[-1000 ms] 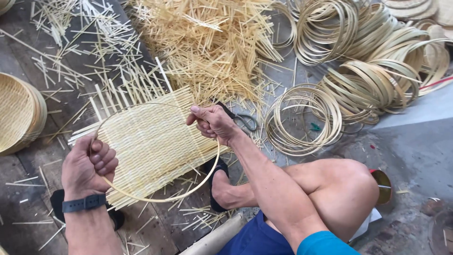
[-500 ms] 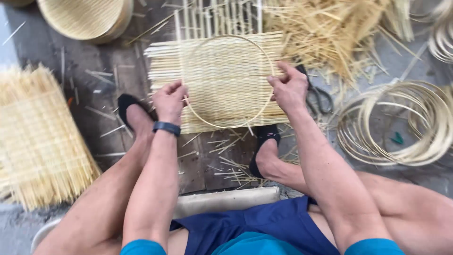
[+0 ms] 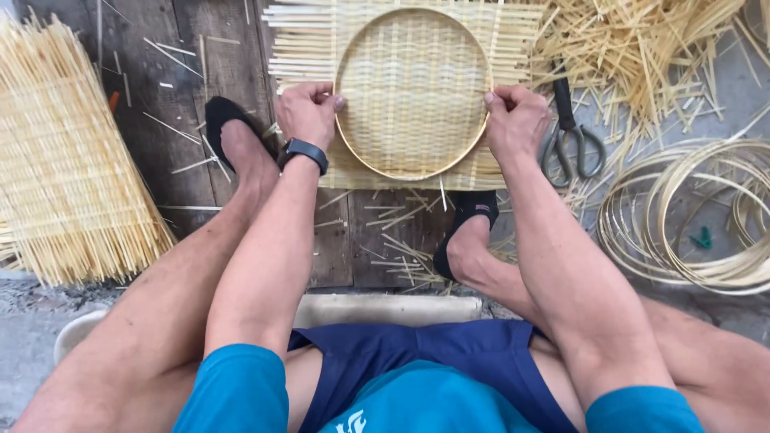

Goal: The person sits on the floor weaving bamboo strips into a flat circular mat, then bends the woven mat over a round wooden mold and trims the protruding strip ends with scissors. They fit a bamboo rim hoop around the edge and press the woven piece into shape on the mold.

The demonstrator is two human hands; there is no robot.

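Bamboo hoop [image 3: 411, 172] pinched at opposite edges by left hand [image 3: 307, 112], right hand [image 3: 516, 120].

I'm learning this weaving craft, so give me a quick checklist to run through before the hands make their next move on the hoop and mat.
1. Round bamboo hoop lies within the square woven bamboo mat: ok.
2. Left hand grips the hoop's left side: ok.
3. Right hand grips the hoop's right side: ok.
4. Mat margin shows outside the hoop on every side: cannot tell, the top edge is cut off.
5. Black-handled scissors lie clear of the fingers, right of the right hand: ok.
6. Black-shoed feet hold the mat down: cannot tell.
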